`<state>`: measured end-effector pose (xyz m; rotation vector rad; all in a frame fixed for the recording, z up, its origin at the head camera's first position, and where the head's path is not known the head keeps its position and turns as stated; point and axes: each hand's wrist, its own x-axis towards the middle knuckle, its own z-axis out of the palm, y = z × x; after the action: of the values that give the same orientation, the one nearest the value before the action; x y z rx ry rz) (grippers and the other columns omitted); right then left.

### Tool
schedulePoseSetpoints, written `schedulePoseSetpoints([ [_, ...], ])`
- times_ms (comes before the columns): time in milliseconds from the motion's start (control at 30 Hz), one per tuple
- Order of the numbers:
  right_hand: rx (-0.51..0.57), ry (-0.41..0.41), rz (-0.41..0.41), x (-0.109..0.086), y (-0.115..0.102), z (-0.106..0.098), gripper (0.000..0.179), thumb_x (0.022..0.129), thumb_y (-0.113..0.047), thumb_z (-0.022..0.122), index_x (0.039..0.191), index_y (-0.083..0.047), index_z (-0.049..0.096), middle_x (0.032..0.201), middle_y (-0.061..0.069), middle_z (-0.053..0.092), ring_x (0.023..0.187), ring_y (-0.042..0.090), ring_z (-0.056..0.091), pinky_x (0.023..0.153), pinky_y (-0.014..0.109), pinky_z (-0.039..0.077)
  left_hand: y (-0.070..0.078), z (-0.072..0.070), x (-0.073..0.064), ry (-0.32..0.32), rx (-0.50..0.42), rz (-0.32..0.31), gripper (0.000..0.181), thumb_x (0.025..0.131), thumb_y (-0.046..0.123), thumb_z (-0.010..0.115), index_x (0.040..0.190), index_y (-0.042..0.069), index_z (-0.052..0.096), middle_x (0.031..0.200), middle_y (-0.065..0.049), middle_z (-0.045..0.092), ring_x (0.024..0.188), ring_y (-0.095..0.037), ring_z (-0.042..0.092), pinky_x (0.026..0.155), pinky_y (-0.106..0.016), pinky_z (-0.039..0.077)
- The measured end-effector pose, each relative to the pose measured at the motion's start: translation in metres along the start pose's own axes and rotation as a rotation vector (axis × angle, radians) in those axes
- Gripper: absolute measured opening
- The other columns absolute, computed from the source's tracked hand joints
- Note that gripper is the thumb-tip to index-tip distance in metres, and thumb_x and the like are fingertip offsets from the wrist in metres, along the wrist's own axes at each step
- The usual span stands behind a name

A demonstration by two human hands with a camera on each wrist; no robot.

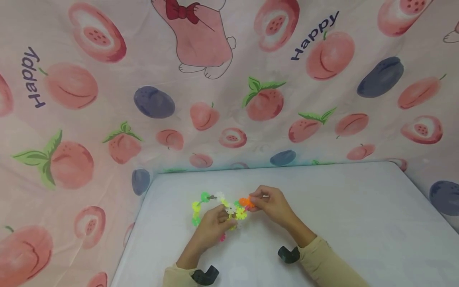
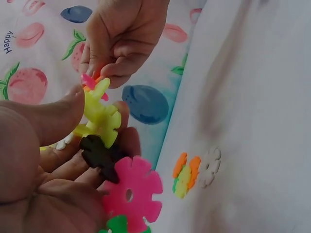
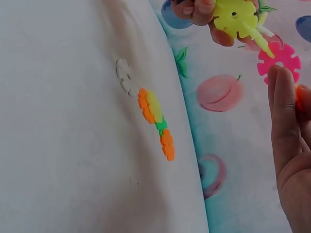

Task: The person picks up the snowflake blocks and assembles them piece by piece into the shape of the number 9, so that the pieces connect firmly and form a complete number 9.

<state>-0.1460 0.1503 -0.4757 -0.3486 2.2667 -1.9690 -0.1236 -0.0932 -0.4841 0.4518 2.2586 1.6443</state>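
A string of flower-shaped plastic discs, slotted into each other, hangs between two hands above the table. My left hand [image 1: 215, 225] grips it, with thumb and fingers around the yellow discs [image 2: 102, 114]. Below them in the left wrist view come a black disc [image 2: 99, 155], a larger-looking pink disc [image 2: 136, 189] and part of a green disc [image 2: 117, 224]. My right hand [image 1: 274, 205] pinches an orange disc [image 3: 298, 94], mostly hidden by its fingers. Against that sits another pink disc [image 3: 279, 62], touching the end of a yellow one.
On the white table [image 1: 340, 215] lie a pale disc [image 3: 126, 77] and a small group of orange, yellow and green discs [image 3: 154, 107]. A curve of linked discs [image 1: 196, 206] extends left of the left hand. Fruit-printed cloth [image 1: 229, 99] rises behind the table.
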Motion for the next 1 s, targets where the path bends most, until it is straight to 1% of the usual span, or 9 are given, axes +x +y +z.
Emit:
schedulePoseSetpoints([
  [67,-0.005,0.001,-0.001,0.001,0.002,0.000,0.015,0.095,-0.011,0.072,0.102,0.002,0.067,0.115,0.026,0.068,0.079,0.024,0.078,0.079,0.031,0.061,-0.001,-0.002,0.001,-0.007,-0.003,0.004,0.029,0.096,0.018,0.072,0.093,0.003,0.048,0.077,0.001,0.058,0.065,-0.004,0.052,0.058,-0.019,0.043],
  [133,-0.013,0.004,0.007,0.001,0.004,-0.001,0.019,0.095,-0.016,0.074,0.104,0.000,0.068,0.112,0.022,0.069,0.079,0.024,0.078,0.078,0.031,0.062,-0.002,-0.004,0.001,-0.001,0.012,-0.018,0.031,0.098,0.026,0.069,0.091,0.005,0.047,0.071,0.003,0.049,0.060,-0.006,0.045,0.054,-0.020,0.037],
  [300,-0.001,0.014,0.050,0.002,0.010,0.002,0.027,0.095,-0.023,0.074,0.113,-0.004,0.068,0.103,0.018,0.068,0.082,0.033,0.077,0.076,0.032,0.062,-0.003,-0.006,0.002,0.039,0.053,-0.103,0.038,0.103,0.045,0.058,0.092,0.009,0.049,0.069,0.002,0.045,0.060,-0.012,0.042,0.052,-0.023,0.035],
  [467,0.002,0.005,0.063,0.003,0.011,0.004,0.033,0.096,-0.027,0.072,0.120,-0.004,0.066,0.097,0.019,0.067,0.087,0.048,0.072,0.073,0.035,0.063,-0.002,-0.006,0.001,0.060,0.046,-0.140,0.037,0.104,0.044,0.056,0.096,0.008,0.051,0.072,0.001,0.048,0.062,-0.013,0.044,0.053,-0.024,0.038],
  [567,-0.008,0.004,0.070,0.004,0.012,0.005,0.035,0.098,-0.029,0.071,0.121,-0.003,0.066,0.098,0.018,0.069,0.087,0.044,0.073,0.073,0.035,0.063,-0.002,-0.006,0.001,0.067,0.037,-0.146,0.035,0.104,0.041,0.056,0.096,0.008,0.051,0.072,0.001,0.050,0.062,-0.013,0.044,0.054,-0.023,0.038],
  [667,-0.012,0.013,0.089,0.006,0.014,0.005,0.037,0.099,-0.034,0.068,0.121,-0.003,0.066,0.101,0.014,0.070,0.084,0.033,0.074,0.073,0.034,0.062,-0.002,-0.006,0.000,0.074,0.021,-0.144,0.033,0.104,0.039,0.057,0.096,0.008,0.051,0.074,0.001,0.057,0.063,-0.012,0.044,0.055,-0.023,0.037],
  [767,-0.016,0.032,0.109,0.010,0.018,0.005,0.040,0.101,-0.037,0.065,0.120,-0.002,0.067,0.099,0.011,0.070,0.081,0.024,0.073,0.074,0.032,0.062,-0.002,-0.006,0.000,0.089,0.006,-0.145,0.032,0.104,0.038,0.058,0.095,0.008,0.050,0.072,0.002,0.055,0.063,-0.011,0.042,0.055,-0.023,0.035],
  [900,-0.056,0.074,0.113,0.017,0.025,0.005,0.035,0.103,-0.032,0.062,0.118,-0.002,0.069,0.094,0.010,0.068,0.082,0.025,0.070,0.074,0.032,0.061,-0.001,-0.007,0.000,0.127,0.011,-0.151,0.033,0.102,0.038,0.061,0.093,0.008,0.050,0.068,0.002,0.046,0.059,-0.011,0.040,0.052,-0.023,0.033],
  [1000,-0.164,0.105,0.118,0.022,0.031,0.007,0.026,0.102,-0.028,0.064,0.114,-0.006,0.072,0.096,0.005,0.071,0.085,0.026,0.067,0.076,0.036,0.059,-0.001,-0.008,0.000,0.153,0.021,-0.162,0.032,0.101,0.038,0.063,0.093,0.009,0.053,0.069,0.002,0.049,0.059,-0.013,0.043,0.051,-0.023,0.035],
])
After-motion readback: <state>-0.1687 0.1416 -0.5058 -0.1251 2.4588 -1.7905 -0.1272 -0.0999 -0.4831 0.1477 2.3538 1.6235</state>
